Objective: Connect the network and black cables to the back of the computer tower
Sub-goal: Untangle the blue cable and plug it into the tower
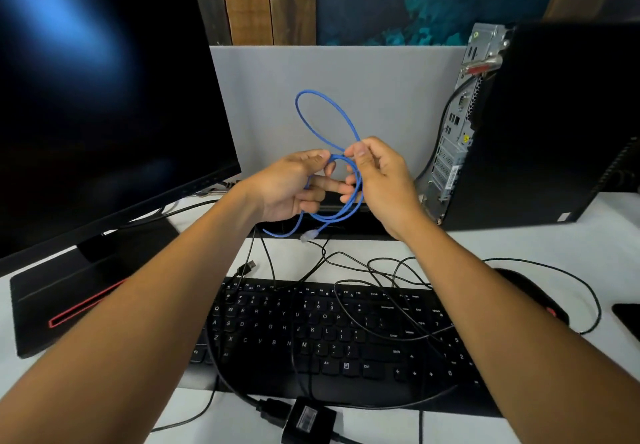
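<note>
Both hands are raised above the desk [519, 246], each pinching the coiled blue cable [325, 125]. The left hand [291, 187] grips it between thumb and curled fingers, and the right hand [381, 180] pinches where the loops cross. One loop stands up above the hands; the clear plug [308, 235] dangles below them, over the tangle of black cables [381, 270] (they trail across the keyboard [311, 332]). The computer tower [540, 125] stands at the right, its back panel turned toward the hands. A dark monitor [104, 97] stands at the left.

Monitor [97, 97] runs off the left edge, tower [554, 125] off the right; adapter [308, 421] is cropped below, rear ports too small to read.
</note>
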`<state>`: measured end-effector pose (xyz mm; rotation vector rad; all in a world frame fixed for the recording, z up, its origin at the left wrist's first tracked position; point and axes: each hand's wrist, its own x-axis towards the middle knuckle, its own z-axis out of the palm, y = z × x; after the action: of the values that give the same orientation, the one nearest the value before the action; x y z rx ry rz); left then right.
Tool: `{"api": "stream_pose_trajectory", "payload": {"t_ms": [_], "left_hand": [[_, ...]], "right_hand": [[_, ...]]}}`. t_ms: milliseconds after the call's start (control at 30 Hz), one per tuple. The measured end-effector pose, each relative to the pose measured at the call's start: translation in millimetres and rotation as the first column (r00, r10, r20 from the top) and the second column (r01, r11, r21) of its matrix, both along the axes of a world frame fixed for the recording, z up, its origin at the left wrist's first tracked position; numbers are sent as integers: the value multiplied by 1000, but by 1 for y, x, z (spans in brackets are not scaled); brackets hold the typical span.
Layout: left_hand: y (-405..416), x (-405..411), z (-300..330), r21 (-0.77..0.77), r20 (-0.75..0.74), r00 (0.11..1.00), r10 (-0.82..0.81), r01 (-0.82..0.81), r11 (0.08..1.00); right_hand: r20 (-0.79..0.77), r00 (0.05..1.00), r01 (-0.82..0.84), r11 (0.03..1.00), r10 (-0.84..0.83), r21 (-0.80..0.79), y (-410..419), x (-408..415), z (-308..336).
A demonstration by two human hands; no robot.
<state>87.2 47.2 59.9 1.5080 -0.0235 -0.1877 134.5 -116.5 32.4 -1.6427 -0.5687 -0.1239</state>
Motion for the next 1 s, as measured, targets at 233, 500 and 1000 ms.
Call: {"api": "stream_pose_trajectory", "payload": {"t_ms": [233,500,1000], "left_hand": [[-9,-2,1,-84,47,989,137,-133,988],[-11,-6,0,-198,64,970,233,-216,956],[-8,5,-2,-277,18,847,531,-506,817]], "right_hand": [[-266,962,-50,997,65,60,2,-12,-23],[-535,818,-123,973,212,198,9,-34,-29],[-270,910,322,947,-314,-17,-26,-43,-53]]}}
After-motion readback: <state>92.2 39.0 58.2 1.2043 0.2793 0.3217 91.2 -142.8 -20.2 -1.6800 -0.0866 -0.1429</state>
